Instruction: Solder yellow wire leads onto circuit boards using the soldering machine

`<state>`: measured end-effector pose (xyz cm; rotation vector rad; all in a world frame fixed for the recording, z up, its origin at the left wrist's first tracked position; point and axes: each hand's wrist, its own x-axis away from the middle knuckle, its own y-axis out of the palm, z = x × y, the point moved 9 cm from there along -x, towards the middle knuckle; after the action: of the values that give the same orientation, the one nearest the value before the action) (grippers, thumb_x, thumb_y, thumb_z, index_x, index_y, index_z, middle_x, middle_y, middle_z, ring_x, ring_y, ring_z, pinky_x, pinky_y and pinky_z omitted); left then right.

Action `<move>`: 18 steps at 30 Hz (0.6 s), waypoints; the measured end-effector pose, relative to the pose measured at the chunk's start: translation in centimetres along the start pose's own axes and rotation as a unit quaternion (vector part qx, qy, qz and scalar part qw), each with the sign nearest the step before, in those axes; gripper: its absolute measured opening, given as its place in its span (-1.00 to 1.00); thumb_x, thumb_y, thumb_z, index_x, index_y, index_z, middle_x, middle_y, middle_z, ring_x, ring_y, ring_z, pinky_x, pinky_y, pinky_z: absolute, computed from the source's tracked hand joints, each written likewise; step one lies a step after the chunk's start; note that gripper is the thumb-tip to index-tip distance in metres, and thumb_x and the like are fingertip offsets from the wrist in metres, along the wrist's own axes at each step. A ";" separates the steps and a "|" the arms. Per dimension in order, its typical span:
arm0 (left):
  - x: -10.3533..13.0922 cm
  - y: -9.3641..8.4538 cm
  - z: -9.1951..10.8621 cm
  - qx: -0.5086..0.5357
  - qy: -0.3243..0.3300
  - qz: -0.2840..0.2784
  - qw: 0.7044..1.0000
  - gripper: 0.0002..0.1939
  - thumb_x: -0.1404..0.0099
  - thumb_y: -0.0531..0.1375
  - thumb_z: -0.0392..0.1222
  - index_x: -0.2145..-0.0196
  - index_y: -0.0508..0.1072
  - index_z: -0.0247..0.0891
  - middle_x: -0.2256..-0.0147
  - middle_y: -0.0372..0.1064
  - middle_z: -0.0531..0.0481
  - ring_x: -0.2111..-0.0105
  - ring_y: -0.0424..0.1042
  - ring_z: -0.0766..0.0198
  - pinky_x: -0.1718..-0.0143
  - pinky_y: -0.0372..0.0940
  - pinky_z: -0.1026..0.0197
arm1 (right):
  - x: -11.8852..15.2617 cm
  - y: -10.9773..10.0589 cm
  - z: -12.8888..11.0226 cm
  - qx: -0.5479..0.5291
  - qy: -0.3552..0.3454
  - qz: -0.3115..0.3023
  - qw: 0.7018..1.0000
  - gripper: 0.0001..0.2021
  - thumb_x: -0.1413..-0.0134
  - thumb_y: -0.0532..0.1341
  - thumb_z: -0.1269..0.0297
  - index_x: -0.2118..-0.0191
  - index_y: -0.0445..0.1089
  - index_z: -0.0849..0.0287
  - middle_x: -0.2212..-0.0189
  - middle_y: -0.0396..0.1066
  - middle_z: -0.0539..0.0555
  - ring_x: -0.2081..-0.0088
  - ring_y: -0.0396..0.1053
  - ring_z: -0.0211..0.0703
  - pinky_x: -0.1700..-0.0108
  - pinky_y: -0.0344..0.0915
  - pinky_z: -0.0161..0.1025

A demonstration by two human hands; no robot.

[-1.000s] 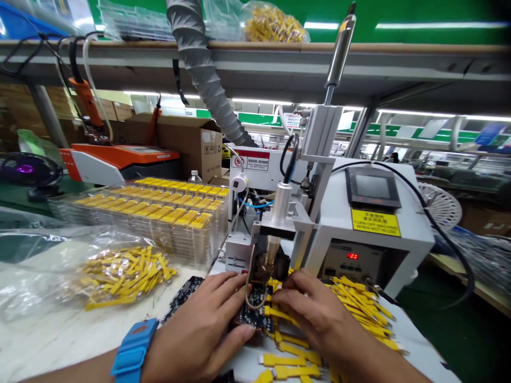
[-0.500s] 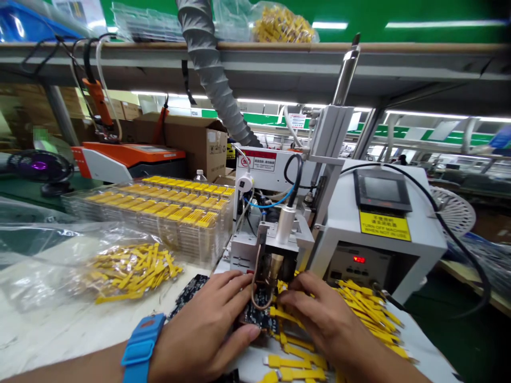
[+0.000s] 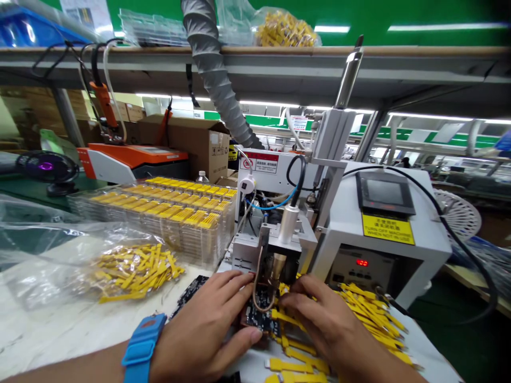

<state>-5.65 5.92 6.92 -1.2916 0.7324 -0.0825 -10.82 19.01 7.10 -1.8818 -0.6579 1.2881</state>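
Observation:
My left hand (image 3: 217, 319), with a blue wrist strap (image 3: 139, 346), rests on the left side of a dark circuit board (image 3: 261, 315), its thumb and fingers apart. The board sits under the metal head (image 3: 277, 266) of a machine. On the board's right side, my right hand (image 3: 319, 308) has its fingers bent together at a yellow connector piece (image 3: 287, 318); the fingertips are partly hidden, so the exact grip is unclear. Several yellow pieces (image 3: 295, 365) lie below and between the hands. Another dark board (image 3: 190, 290) is left of my left hand.
A plastic bag of yellow pieces (image 3: 136, 268) lies at left, before stacked clear trays (image 3: 199, 239). At right are a controller box (image 3: 427, 234), a black cable (image 3: 475, 266) and a pile of yellow pieces (image 3: 371, 314). A shelf edge (image 3: 279, 50) crosses above.
The view has shifted slightly, so the scene sits a little lower and further right. Both hands stay in nearly the same place at the board.

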 end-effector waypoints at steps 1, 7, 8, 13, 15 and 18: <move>0.0 0.0 0.0 0.001 0.000 0.000 1.000 -0.50 -0.38 0.08 -0.01 -0.18 0.16 -0.30 -0.15 0.18 -0.13 -0.11 0.18 0.02 -0.05 0.28 -0.10 | 0.0 0.1 0.1 0.000 0.003 -0.004 1.000 -0.76 -0.17 0.06 0.53 0.12 0.35 0.16 0.29 0.28 0.14 0.25 0.30 -0.09 0.28 0.32 -0.19; 0.0 -0.1 0.0 0.003 -0.001 0.007 1.000 -0.49 -0.37 0.10 -0.01 -0.18 0.18 -0.31 -0.14 0.20 -0.14 -0.11 0.20 0.02 -0.06 0.26 -0.10 | 0.2 0.7 0.3 0.009 0.014 -0.035 0.999 -0.75 -0.21 0.02 0.49 0.08 0.36 0.16 0.27 0.27 0.17 0.23 0.31 -0.04 0.26 0.33 -0.14; -0.1 -0.1 0.0 0.002 -0.002 0.007 1.000 -0.49 -0.37 0.10 -0.01 -0.18 0.18 -0.31 -0.14 0.19 -0.14 -0.11 0.20 0.02 -0.06 0.26 -0.11 | 0.2 0.7 0.3 0.008 0.014 -0.033 0.999 -0.74 -0.22 0.02 0.49 0.08 0.36 0.16 0.27 0.26 0.17 0.23 0.31 -0.04 0.27 0.34 -0.14; -0.1 0.0 0.1 0.004 0.000 0.005 1.000 -0.50 -0.35 0.11 -0.01 -0.16 0.19 -0.28 -0.14 0.19 -0.13 -0.11 0.19 0.02 -0.05 0.26 -0.11 | 0.3 0.7 0.5 -0.003 0.025 -0.030 0.999 -0.74 -0.22 0.02 0.51 0.07 0.37 0.15 0.24 0.27 0.16 0.22 0.31 -0.10 0.23 0.34 -0.19; -0.1 0.0 0.2 0.004 0.001 0.010 1.000 -0.51 -0.34 0.13 -0.01 -0.14 0.21 -0.27 -0.13 0.20 -0.12 -0.10 0.19 0.02 -0.05 0.26 -0.12 | 0.3 0.7 0.6 -0.025 0.043 -0.031 0.998 -0.74 -0.23 0.02 0.49 0.07 0.37 0.16 0.24 0.30 0.15 0.22 0.32 -0.14 0.21 0.33 -0.23; -0.2 -0.2 0.3 0.000 0.005 0.022 1.000 -0.52 -0.31 0.16 -0.04 -0.11 0.23 -0.27 -0.10 0.22 -0.14 -0.08 0.20 -0.01 -0.03 0.27 -0.14 | 0.0 0.5 1.2 -0.086 0.106 -0.031 0.990 -0.78 -0.24 0.05 0.43 0.12 0.40 0.12 0.25 0.38 0.08 0.21 0.35 -0.21 0.15 0.31 -0.27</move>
<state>-5.51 6.21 7.22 -1.2746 0.7697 -0.0531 -11.90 19.05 6.45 -2.0856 -0.7273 1.0007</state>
